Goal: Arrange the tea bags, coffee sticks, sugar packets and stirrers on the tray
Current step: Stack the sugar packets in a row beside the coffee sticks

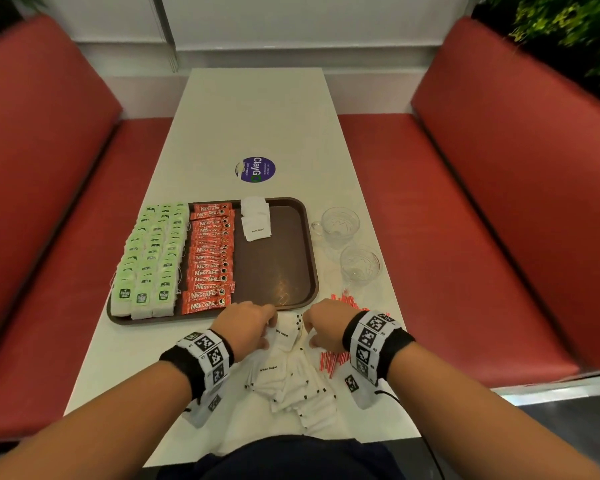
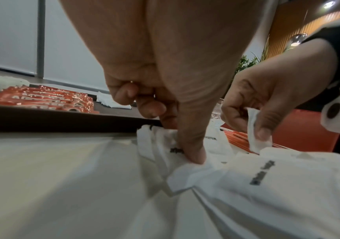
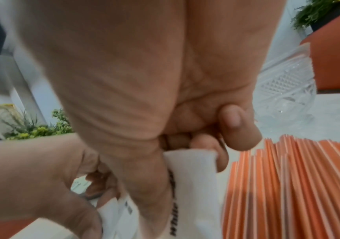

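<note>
A brown tray (image 1: 291, 251) holds rows of green tea bags (image 1: 151, 258), a column of red coffee sticks (image 1: 210, 258) and a few white sugar packets (image 1: 255, 220) at its far middle. Just in front of the tray lies a loose pile of white sugar packets (image 1: 291, 382). My left hand (image 1: 248, 323) pinches sugar packets (image 2: 177, 153) at the top of that pile. My right hand (image 1: 326, 325) pinches another sugar packet (image 2: 256, 134) (image 3: 193, 186) beside it. Red-and-white stirrers (image 1: 333, 362) (image 3: 287, 186) lie on the table under and beside my right hand.
Two clear glass cups (image 1: 338, 223) (image 1: 361, 263) stand right of the tray. A round purple sticker (image 1: 256, 169) marks the white table (image 1: 257, 116) beyond the tray. Red bench seats (image 1: 499, 202) flank the table on both sides.
</note>
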Tool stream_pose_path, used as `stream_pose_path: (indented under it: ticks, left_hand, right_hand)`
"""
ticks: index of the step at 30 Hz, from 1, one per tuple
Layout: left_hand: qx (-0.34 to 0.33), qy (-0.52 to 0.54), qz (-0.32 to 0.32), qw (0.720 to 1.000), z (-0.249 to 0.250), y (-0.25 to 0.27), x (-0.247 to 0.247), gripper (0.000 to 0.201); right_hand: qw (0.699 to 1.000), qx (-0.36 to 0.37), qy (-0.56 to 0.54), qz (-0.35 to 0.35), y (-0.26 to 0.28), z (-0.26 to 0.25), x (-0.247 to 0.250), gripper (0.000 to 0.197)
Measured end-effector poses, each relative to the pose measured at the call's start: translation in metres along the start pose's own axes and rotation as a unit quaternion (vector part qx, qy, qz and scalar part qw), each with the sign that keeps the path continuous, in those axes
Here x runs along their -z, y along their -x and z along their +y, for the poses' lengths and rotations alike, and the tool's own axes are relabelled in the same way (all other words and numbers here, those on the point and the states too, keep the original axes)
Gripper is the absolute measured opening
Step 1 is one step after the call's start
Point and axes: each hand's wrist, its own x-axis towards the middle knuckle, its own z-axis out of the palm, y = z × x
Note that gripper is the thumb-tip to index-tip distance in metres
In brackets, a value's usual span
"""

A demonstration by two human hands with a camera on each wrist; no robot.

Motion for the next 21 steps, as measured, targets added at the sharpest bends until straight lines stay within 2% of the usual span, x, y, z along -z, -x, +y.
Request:
stream_pose_path:
  ticks: [5,7,9,12,16,19,21]
  left_hand:
    - [-0.021,0.027,-0.023,0.999,-0.002,0.002,0.004,0.026]
    - [-0.042,0.042,-0.019,0.998,-0.006,0.003,0.011,0.023]
    - [-0.055,0.06,-0.002,0.997,-0.012,0.005,0.018,0.022]
    - [-0.054,0.115,0.062,0.99,-0.021,0.008,0.03,0.017]
    - [-0.021,0.227,0.153,0.962,-0.026,0.014,0.044,0.007]
    - [0.003,0.277,0.225,0.934,-0.03,0.013,0.046,0.006]
    - [0.012,0.319,0.241,0.916,-0.03,0.011,0.048,0.007]
  right_hand:
    - [0.998,0.006,-0.064,0.016,0.003,0.001,0.007,0.027]
    - [0.992,0.025,-0.117,0.028,0.003,0.002,0.008,0.011]
    - [0.983,0.044,-0.175,0.045,0.003,0.001,0.009,0.01]
    - [0.967,0.053,-0.236,0.079,0.003,-0.002,0.013,0.013]
    - [0.948,0.069,-0.255,0.175,-0.009,-0.003,0.019,0.023]
    - [0.918,0.068,-0.323,0.219,-0.017,-0.004,0.027,0.019]
    - [0.895,0.062,-0.37,0.242,-0.02,-0.005,0.033,0.016]
